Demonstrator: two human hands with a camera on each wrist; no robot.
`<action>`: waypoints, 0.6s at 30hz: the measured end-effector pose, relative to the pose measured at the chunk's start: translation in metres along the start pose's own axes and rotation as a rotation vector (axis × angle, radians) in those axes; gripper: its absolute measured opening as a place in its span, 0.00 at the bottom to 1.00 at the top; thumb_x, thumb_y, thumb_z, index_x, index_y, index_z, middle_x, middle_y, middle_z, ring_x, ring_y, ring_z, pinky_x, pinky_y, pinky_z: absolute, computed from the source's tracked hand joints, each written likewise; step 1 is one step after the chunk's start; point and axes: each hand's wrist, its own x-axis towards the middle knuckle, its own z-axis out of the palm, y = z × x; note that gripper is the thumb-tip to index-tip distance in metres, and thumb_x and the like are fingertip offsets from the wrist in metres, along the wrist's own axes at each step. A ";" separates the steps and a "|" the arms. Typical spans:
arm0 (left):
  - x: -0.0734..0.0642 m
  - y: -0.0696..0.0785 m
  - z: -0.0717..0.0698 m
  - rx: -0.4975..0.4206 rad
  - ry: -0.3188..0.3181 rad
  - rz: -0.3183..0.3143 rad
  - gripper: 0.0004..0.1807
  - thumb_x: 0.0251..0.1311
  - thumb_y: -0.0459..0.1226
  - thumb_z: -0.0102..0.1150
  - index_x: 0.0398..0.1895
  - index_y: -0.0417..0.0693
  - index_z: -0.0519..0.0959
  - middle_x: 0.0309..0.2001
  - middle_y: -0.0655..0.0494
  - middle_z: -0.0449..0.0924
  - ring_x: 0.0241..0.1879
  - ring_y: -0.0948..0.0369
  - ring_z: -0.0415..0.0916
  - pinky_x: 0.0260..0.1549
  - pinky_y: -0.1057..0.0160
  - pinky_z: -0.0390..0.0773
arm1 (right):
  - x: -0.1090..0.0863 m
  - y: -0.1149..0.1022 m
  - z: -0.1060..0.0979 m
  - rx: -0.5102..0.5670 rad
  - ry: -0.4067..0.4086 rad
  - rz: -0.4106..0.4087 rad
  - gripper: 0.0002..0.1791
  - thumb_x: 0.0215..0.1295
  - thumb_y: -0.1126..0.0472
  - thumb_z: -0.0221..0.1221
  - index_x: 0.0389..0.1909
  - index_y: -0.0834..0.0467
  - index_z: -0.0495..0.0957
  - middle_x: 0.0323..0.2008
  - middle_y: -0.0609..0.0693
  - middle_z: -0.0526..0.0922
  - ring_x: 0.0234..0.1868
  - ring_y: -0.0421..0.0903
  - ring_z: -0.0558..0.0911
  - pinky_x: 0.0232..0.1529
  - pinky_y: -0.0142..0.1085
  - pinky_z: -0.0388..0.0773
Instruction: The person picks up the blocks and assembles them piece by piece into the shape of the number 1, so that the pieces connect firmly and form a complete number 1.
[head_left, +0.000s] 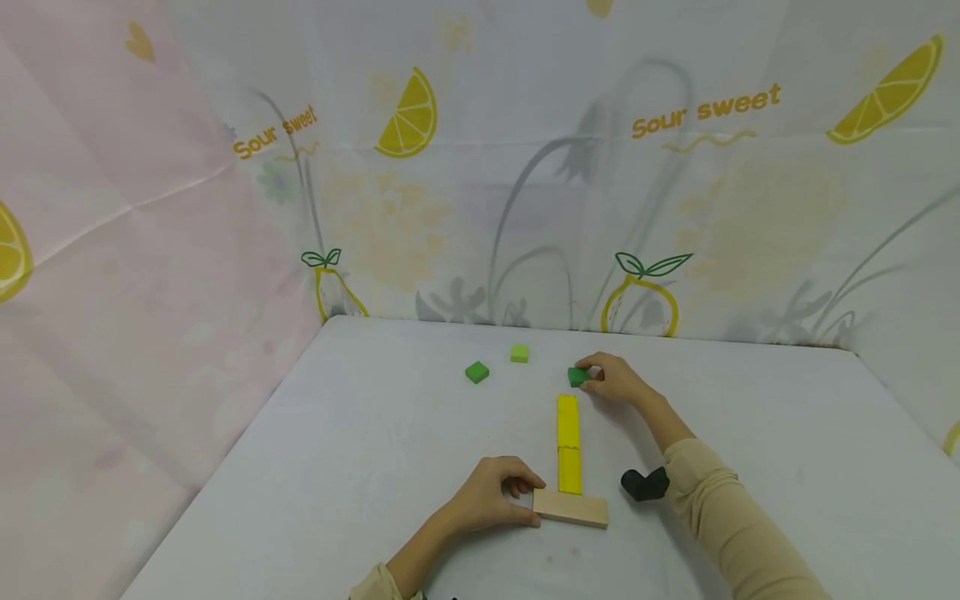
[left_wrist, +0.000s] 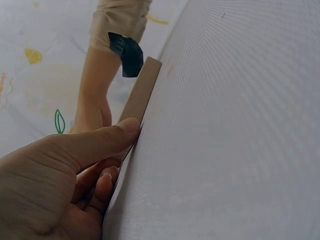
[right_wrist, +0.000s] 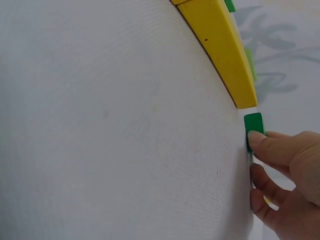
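Observation:
My left hand pinches the left end of a flat natural-wood block between thumb and fingers. In the left wrist view, that block stretches away from my thumb. Touching or almost touching its far side is a column of two yellow blocks, laid end to end. Farther back, my right hand pinches a small dark green block on the table. In the right wrist view, the green block sits just beyond the end of a yellow block, with a small gap between them.
A green block and a light green block lie at the back, left of the right hand. The black device is by the right sleeve. White cloth covers the table, and a lemon-print curtain hangs behind it.

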 end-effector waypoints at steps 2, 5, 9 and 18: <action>0.000 0.000 0.000 0.002 0.000 -0.007 0.19 0.39 0.32 0.75 0.39 0.40 0.83 0.34 0.54 0.82 0.31 0.71 0.70 0.34 0.72 0.74 | 0.000 -0.001 0.000 0.007 -0.007 0.003 0.20 0.58 0.70 0.60 0.51 0.72 0.74 0.51 0.69 0.74 0.40 0.56 0.78 0.43 0.47 0.76; 0.000 0.000 0.000 0.001 0.000 -0.012 0.19 0.39 0.32 0.75 0.39 0.40 0.83 0.34 0.54 0.82 0.31 0.72 0.70 0.34 0.72 0.74 | -0.001 -0.002 0.000 0.008 -0.018 -0.002 0.20 0.58 0.69 0.60 0.51 0.71 0.74 0.51 0.68 0.74 0.40 0.55 0.78 0.43 0.47 0.76; 0.000 0.000 0.000 -0.002 0.002 -0.009 0.19 0.39 0.32 0.75 0.38 0.40 0.83 0.34 0.54 0.82 0.31 0.72 0.70 0.34 0.72 0.75 | -0.003 -0.004 0.001 0.013 -0.030 -0.007 0.20 0.58 0.69 0.61 0.51 0.71 0.75 0.51 0.68 0.75 0.39 0.54 0.78 0.42 0.46 0.76; 0.000 0.001 0.000 0.003 0.003 -0.012 0.19 0.39 0.31 0.75 0.38 0.40 0.83 0.34 0.54 0.82 0.30 0.72 0.70 0.34 0.72 0.74 | -0.008 -0.005 0.002 0.025 -0.031 -0.040 0.19 0.57 0.70 0.62 0.50 0.70 0.75 0.49 0.66 0.76 0.36 0.50 0.78 0.39 0.43 0.77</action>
